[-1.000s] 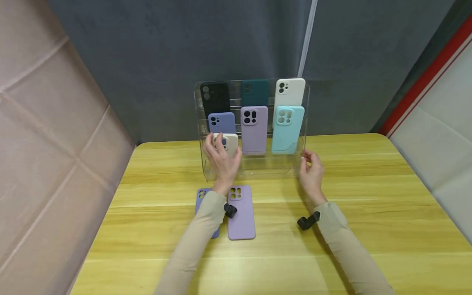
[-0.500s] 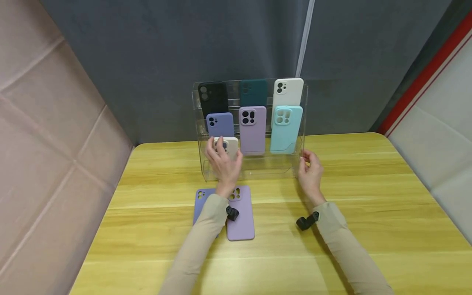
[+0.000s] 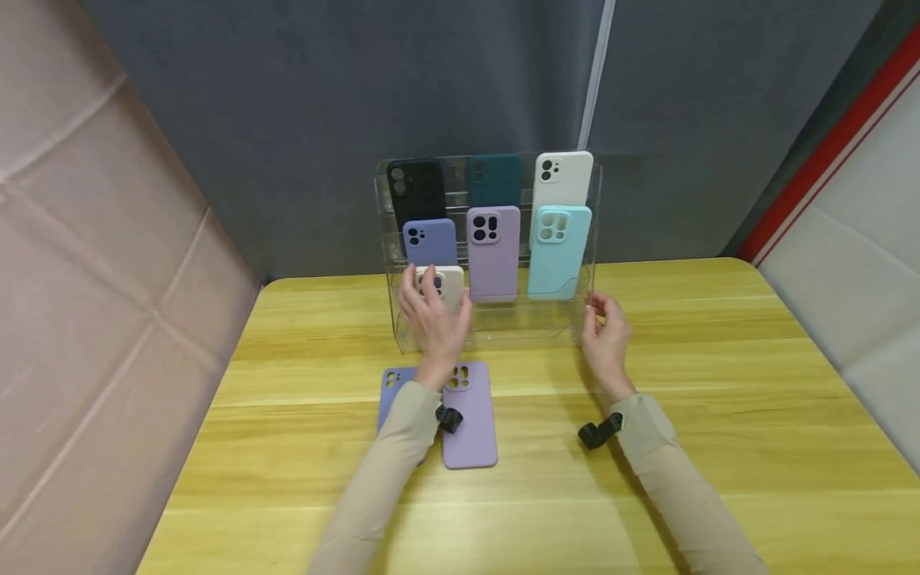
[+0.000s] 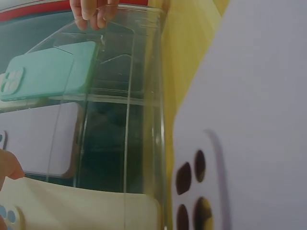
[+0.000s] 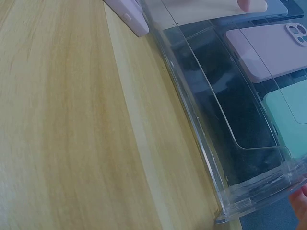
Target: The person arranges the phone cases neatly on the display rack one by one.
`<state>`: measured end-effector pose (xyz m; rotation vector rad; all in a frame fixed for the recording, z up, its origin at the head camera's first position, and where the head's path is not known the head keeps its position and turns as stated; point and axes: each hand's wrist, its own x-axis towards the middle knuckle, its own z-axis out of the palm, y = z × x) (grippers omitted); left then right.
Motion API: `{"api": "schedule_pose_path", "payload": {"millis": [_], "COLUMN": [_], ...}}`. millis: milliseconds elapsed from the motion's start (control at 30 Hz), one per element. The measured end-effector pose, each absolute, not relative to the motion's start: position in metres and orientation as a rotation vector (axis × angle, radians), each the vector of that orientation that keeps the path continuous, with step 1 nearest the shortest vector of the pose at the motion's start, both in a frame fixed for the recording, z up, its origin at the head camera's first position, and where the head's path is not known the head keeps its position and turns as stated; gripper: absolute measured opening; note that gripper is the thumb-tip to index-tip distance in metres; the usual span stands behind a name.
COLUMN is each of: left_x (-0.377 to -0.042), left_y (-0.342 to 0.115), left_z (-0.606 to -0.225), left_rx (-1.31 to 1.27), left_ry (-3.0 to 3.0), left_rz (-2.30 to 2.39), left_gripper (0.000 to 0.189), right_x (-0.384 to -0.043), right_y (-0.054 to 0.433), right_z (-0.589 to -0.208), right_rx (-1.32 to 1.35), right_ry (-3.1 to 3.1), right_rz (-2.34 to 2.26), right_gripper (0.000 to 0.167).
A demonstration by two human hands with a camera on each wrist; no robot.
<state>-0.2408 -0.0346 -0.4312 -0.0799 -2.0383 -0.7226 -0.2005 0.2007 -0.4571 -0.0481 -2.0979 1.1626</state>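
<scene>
My left hand [image 3: 438, 331] grips a cream phone case [image 3: 454, 285] by its sides, low at the left front of the clear acrylic display stand [image 3: 517, 323]. In the left wrist view the cream case [image 4: 86, 203] stands behind the stand's transparent front lip. My right hand [image 3: 605, 339] pinches the stand's right side edge, its fingertips partly hidden behind the panel. Directly behind the cream case is a blue phone case [image 3: 431, 242]. A light purple case [image 3: 493, 263] and a turquoise case [image 3: 555, 263] stand to its right.
On the upper tier stand black [image 3: 418, 192], dark green [image 3: 496, 182] and white [image 3: 564, 185] cases. Another purple case [image 3: 470, 427] and a blue case [image 3: 394, 395] lie on the wooden table [image 3: 546, 511], partly under my left forearm. A grey curtain [image 3: 323, 136] hangs behind.
The cream case and my left hand have moved slightly down into the stand, then stayed nearly still. My right hand keeps its hold on the stand's edge.
</scene>
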Motion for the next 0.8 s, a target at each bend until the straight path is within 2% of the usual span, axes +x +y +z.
{"api": "schedule_pose_path", "payload": {"millis": [800], "left_x": [-0.193], "left_y": [-0.062], "left_z": [-0.411], "left_rx": [-0.295], "left_ry": [-2.217], "left_rz": [-0.875], "left_gripper": [0.067], "right_x": [-0.201], "right_y": [0.201], "right_z": [-0.460], "right_rx": [-0.024], "right_ry": [-2.090], "right_rz": [1.151], "right_gripper": [0.021]}}
